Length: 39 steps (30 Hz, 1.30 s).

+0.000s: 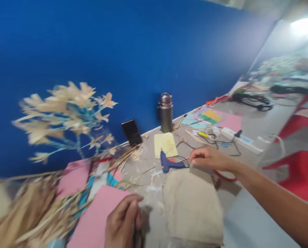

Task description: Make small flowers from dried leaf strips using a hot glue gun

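Note:
My right hand [209, 157] reaches out over the table, its fingers pinched together just right of a blue glue gun [169, 164] and at the far corner of a beige cloth pad [192, 206]. What the fingers pinch is too blurred to name. My left hand [123, 220] is near the bottom edge, fingers curled closed around something dark and thin, beside a pink paper sheet [97, 220].
A steel flask [166, 112], a dark phone [131, 132] and a yellow sheet [165, 144] stand by the blue wall. Dried-leaf flowers [66, 113] and straw [27, 213] fill the left. Coloured papers [211, 117], a white power strip [240, 139] and red chairs [298, 172] lie right.

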Available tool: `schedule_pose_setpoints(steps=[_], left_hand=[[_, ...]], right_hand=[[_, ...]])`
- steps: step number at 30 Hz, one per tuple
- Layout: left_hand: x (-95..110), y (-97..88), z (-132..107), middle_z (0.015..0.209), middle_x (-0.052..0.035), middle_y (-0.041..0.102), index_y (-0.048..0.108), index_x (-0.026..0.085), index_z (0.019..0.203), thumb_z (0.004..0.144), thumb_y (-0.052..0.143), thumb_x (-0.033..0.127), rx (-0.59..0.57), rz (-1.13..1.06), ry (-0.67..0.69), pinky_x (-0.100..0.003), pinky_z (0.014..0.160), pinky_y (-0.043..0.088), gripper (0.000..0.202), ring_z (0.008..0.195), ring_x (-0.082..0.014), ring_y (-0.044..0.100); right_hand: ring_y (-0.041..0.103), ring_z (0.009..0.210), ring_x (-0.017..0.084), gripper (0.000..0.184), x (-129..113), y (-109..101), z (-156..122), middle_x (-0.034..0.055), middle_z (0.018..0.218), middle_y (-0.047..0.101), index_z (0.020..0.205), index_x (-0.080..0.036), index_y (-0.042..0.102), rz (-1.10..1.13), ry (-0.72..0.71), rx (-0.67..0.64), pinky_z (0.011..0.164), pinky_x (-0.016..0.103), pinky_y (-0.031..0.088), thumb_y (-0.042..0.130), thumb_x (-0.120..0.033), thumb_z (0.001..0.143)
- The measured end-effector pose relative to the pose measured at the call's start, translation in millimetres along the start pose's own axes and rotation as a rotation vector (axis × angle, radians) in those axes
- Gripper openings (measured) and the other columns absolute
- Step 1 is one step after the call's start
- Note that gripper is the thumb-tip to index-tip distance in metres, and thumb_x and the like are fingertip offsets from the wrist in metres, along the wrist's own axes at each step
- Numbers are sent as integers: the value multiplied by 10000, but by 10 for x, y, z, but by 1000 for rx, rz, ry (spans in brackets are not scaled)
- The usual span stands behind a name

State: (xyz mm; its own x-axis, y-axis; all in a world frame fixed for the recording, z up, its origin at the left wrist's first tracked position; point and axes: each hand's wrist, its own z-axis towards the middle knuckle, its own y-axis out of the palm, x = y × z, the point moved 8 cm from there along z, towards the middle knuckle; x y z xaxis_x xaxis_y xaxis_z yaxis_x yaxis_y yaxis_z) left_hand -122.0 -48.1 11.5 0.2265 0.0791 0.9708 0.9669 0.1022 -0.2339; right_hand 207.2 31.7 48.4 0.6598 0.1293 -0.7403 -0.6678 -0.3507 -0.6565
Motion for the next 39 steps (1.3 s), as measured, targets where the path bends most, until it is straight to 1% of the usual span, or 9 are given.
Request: schedule_pose_setpoints(steps=[5, 7, 12, 18, 22, 26, 33, 36, 39], left_hand=[[232, 87, 64, 869, -37, 671, 641, 189, 1175, 836, 666, 468, -75, -410, -48, -221, 475, 444, 440, 570, -112, 577], [275, 38, 94, 816, -52, 668, 691, 131, 1050, 819, 695, 434, -46, -424, -33, -224, 492, 457, 381, 564, -108, 575], [207, -321, 86, 716, -29, 656, 713, 118, 839, 731, 776, 388, 125, -615, -63, -191, 483, 422, 298, 534, -80, 547], [6, -547, 79, 751, -38, 673, 718, 111, 804, 664, 815, 339, 177, -679, -122, -186, 471, 403, 284, 553, -80, 552], [-21, -399, 39, 773, -86, 715, 741, 96, 826, 745, 764, 395, 101, -501, -84, -229, 524, 442, 311, 575, -112, 582], [-37, -436, 40, 733, -91, 718, 749, 92, 828, 733, 778, 406, 129, -443, -89, -262, 556, 461, 329, 562, -128, 578], [-101, -687, 262, 768, -61, 702, 728, 130, 861, 747, 744, 424, 238, -431, -96, -244, 533, 431, 315, 555, -121, 563], [-77, -807, 317, 720, -37, 678, 725, 169, 818, 823, 653, 352, 288, 20, 0, -265, 618, 463, 197, 635, -158, 597], [-57, -575, 351, 841, -64, 711, 735, 193, 834, 857, 586, 268, 60, 434, 114, -297, 747, 469, 168, 799, -202, 629]], right_hand=[[620, 722, 168, 279, -656, 839, 211, 40, 839, 735, 931, -168, 753, 105, -223, -281, 632, 245, 428, 574, -369, 859], [623, 729, 165, 274, -824, 995, 248, 40, 842, 739, 926, -170, 755, 112, -271, -326, 636, 241, 427, 577, -362, 847], [621, 695, 163, 255, -844, 967, 205, 29, 771, 729, 851, -174, 750, 73, -254, -306, 620, 240, 422, 576, -359, 830], [605, 650, 161, 412, -855, 696, 224, 46, 707, 706, 758, -168, 711, -54, -187, 46, 627, 260, 411, 449, -421, 953], [623, 719, 166, 260, -1323, 1165, 321, 43, 914, 752, 997, -196, 739, -95, -360, -65, 635, 245, 402, 690, -378, 817], [632, 709, 146, 114, -1583, 1615, 451, 19, 787, 741, 848, -182, 752, 14, -500, -253, 651, 226, 401, 651, -235, 847], [596, 664, 125, 118, -1256, 1555, 855, 1, 729, 689, 780, -163, 686, 178, -390, -193, 606, 214, 403, 610, -225, 844], [586, 634, 129, 184, -893, 1476, 1038, 7, 724, 671, 806, -165, 662, 372, -234, -83, 570, 217, 422, 635, -343, 845], [583, 595, 132, 280, -659, 1525, 1085, 15, 719, 668, 825, -166, 662, 495, -109, -42, 524, 220, 431, 659, -446, 819]])
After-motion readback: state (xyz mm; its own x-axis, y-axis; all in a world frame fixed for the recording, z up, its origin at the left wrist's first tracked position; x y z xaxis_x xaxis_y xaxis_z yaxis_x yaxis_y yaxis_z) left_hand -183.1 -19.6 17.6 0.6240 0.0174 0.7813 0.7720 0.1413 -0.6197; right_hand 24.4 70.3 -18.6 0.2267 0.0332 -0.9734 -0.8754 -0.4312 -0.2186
